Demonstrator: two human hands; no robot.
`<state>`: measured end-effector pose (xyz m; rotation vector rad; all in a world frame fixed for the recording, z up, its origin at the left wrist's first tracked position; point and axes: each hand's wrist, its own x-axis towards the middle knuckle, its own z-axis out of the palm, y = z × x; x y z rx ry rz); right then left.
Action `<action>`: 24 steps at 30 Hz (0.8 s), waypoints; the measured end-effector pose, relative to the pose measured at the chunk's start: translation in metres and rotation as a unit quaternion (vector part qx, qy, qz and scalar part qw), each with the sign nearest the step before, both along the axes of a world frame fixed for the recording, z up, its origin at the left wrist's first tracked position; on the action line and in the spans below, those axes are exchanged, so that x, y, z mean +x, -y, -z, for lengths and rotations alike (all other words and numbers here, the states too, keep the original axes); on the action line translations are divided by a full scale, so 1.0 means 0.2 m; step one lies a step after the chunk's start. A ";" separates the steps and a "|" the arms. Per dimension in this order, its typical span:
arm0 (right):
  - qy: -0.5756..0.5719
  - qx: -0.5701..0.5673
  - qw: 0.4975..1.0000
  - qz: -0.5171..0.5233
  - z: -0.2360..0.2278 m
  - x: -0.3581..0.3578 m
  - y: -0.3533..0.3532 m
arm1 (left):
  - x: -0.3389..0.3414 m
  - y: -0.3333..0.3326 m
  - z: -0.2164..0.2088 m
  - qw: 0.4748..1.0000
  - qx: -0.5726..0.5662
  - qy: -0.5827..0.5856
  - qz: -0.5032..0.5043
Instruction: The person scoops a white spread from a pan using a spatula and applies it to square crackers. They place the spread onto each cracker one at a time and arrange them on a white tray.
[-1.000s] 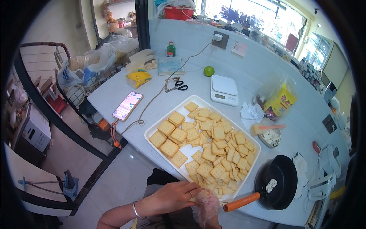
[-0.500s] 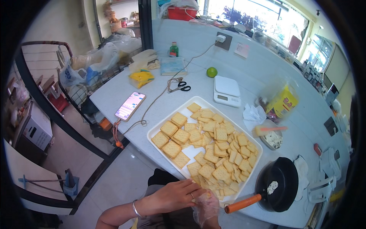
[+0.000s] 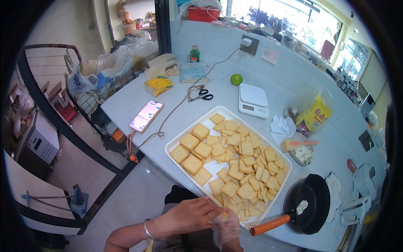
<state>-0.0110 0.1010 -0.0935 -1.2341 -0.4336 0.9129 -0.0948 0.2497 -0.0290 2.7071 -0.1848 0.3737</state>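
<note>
At the near edge of a white tray (image 3: 171, 147) my two hands meet. My left hand (image 3: 191, 216), bare with a ring and a silver bangle, has its fingers bent together over my right hand (image 3: 228, 229), which wears a clear plastic glove. A small golden edge, apparently a cracker (image 3: 225, 214), shows between them; the fingers hide most of it. Square crackers (image 3: 192, 164) lie at the tray's left side. Many more, some broken or on edge, are heaped as a cracker pile (image 3: 247, 168) across its middle and right.
Right of the tray stands a black pan (image 3: 317, 210) with a white speckled lump; its orange handle (image 3: 270, 225) points toward my hands. Behind it, a spatula (image 3: 302, 143) rests across a bowl (image 3: 303, 157). Farther back are a white scale (image 3: 253, 100), scissors (image 3: 201, 96), a lime (image 3: 236, 79) and a phone (image 3: 145, 116).
The whole view has shifted slightly, so the table and tray appear a little to the right. My hands stay together at the tray's near edge, and the golden edge between them shows more clearly.
</note>
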 end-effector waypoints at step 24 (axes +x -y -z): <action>0.592 -0.268 0.757 0.064 -0.16 0.25 -0.50 | -0.20 -0.39 -0.05 0.979 -0.085 0.060 -0.174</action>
